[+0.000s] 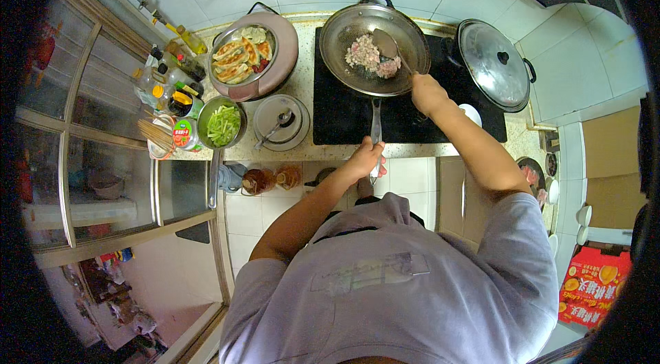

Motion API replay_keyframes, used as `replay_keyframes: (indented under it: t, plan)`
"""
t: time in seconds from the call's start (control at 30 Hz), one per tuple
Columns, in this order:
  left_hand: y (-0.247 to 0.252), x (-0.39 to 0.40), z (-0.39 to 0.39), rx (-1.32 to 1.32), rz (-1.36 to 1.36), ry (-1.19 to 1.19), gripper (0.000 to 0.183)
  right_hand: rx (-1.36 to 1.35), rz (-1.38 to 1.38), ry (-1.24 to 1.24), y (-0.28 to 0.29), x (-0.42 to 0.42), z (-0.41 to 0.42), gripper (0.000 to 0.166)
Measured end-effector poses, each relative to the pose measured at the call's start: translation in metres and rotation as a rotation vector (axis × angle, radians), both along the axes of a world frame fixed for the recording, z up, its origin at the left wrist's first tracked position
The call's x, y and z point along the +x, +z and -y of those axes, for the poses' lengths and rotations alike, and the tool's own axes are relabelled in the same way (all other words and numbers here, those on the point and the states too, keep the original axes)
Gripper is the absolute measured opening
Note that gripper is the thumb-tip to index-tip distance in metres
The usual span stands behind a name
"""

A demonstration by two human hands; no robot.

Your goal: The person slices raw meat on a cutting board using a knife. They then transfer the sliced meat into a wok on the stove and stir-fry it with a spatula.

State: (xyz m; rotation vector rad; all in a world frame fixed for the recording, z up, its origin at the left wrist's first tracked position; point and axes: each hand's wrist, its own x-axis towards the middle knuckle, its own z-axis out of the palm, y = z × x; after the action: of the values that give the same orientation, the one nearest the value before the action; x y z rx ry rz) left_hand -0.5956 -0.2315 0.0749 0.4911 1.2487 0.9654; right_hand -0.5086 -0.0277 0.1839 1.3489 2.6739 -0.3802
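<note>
A metal wok (356,23) with a long steel handle (376,116) stands on the black cooktop (340,121). My left hand (365,159) grips that handle near its end. In my right hand (429,94) is the shaft of a spatula (385,43), whose broad blade rests in the wok. Pale, partly cooked minced meat (363,52) lies beside the blade, and a pinker clump (389,68) sits just below it. My right fist covers the spatula's upper end.
Left of the cooktop are a plate of pan-fried dumplings (240,57) on a round pink appliance (281,54), a small pan of chopped green vegetables (223,126), stacked dishes with a spoon (282,119), and several bottles (170,80). A domed lid (490,65) lies at right.
</note>
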Motion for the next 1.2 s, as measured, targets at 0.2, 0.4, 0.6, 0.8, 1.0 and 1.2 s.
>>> replay_keyframes:
  t: [0.2, 0.4, 0.6, 0.8, 1.0, 1.2]
  plan:
    - [0.009, -0.001, 0.0, -0.005, -0.032, -0.011, 0.03, 0.128, -0.073, 0.041, 0.027, 0.036, -0.007, 0.029]
    - [0.003, -0.003, -0.001, 0.007, 0.004, -0.017, 0.031, 0.313, 0.355, 0.316, 0.097, 0.017, 0.001, 0.02]
    - [-0.009, 0.0, -0.001, -0.009, 0.09, 0.017, 0.03, 0.156, 0.557, 0.377, 0.101, -0.026, 0.01, 0.023]
    - [-0.006, 0.004, 0.001, -0.018, 0.068, 0.019, 0.033, 0.176, 0.741, 0.555, 0.091, -0.055, 0.021, 0.023]
    - [-0.006, 0.004, 0.002, -0.005, 0.025, 0.01, 0.033, 0.291, 0.874, 0.674, 0.075, -0.049, 0.029, 0.02]
    - [0.001, 0.003, 0.0, -0.007, 0.026, 0.008, 0.032, 0.338, 0.687, 0.536, 0.067, -0.029, 0.004, 0.022]
